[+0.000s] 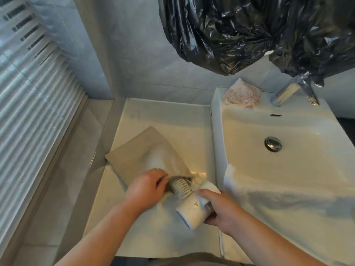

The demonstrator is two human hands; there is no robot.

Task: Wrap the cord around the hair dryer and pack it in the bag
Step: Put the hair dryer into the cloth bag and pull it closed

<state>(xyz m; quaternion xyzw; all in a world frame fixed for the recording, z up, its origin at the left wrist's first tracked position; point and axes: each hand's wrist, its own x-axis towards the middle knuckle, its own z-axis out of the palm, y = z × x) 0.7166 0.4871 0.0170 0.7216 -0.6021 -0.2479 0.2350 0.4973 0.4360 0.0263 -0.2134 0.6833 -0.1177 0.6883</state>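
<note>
One white hair dryer (pixel 192 207), cord (pixel 181 187) coiled tightly

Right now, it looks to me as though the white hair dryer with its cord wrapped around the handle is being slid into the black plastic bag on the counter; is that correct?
Not quite: the head view shows the white hair dryer, cord wrapped around its handle, being slid into a beige fabric bag lying on the counter. The black plastic bag hangs above the sink.

White hair dryer (pixel 194 208), cord (pixel 181 187) coiled on handle, handle-end in beige bag (pixel 142 152) mouth.
</note>
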